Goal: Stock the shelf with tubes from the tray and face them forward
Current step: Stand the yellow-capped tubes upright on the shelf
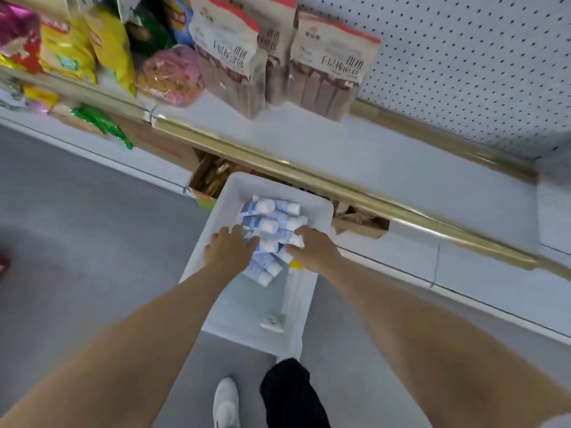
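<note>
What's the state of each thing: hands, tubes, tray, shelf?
tray: part filled, at its far end
tubes: piled, lying in the tray
shelf: no tubes on it yet
left hand: on the tubes, grip unclear
right hand: fingers curled round one tube

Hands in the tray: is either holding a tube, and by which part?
Cannot tell. The left hand and right hand both lie on the tubes piled in the tray; blur hides any closed grip.
</note>
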### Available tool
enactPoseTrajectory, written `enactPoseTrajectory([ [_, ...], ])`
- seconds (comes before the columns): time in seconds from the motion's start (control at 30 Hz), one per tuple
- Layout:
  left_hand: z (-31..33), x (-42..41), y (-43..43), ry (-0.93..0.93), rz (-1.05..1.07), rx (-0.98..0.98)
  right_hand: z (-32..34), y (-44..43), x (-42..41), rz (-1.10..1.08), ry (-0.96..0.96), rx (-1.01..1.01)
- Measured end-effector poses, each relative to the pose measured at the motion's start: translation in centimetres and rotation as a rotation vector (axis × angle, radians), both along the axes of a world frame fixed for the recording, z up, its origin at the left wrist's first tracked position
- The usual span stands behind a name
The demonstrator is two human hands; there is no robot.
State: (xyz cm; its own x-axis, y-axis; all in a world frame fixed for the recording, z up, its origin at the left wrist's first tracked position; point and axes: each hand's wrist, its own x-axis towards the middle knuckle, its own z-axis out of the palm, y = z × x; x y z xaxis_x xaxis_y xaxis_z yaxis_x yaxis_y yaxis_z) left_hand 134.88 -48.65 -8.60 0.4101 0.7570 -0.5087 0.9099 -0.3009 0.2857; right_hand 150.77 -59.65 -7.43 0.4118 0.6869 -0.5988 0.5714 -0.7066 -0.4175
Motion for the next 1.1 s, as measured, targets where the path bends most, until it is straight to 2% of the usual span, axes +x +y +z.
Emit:
enactPoseTrajectory([
  [0.17, -6.6, -1.9, -1.6, 0.013, 0.163, -0.211, -7.2, 0.8, -0.7, -0.006, 0.120, -0.162],
  [0.3, -9.9, -2.5, -4.7, 0.048, 0.166, -0.555, -11.1, 0.8, -0.8, -0.027, 0.167, -0.240],
  [0.43, -12.0, -2.7, -7.4, 0.017, 0.334, -0.854, -14.7, 1.7, -1.5, -0.032, 0.220, -0.313],
  [0.6, -13.7, -3.0, -8.3, -0.020, 0.363, -0.966, -17.1, 2.2, -1.8, 0.125, 0.078, -0.397],
  [0.77, -14.5, -3.3, -8.0, -0.046, 0.453, -1.055, -18.4, 2.1, -2.0, 0.060, 0.237, -0.403],
  [0.9, -15.1, -3.7, -8.2, -0.078, 0.520, -1.083, -18.8, 1.9, -2.1, -0.082, 0.340, -0.385],
  [1.1, -14.9, -4.0, -7.9, -0.105, 0.544, -1.092, -18.7, 1.7, -2.7, -0.094, 0.297, -0.386],
])
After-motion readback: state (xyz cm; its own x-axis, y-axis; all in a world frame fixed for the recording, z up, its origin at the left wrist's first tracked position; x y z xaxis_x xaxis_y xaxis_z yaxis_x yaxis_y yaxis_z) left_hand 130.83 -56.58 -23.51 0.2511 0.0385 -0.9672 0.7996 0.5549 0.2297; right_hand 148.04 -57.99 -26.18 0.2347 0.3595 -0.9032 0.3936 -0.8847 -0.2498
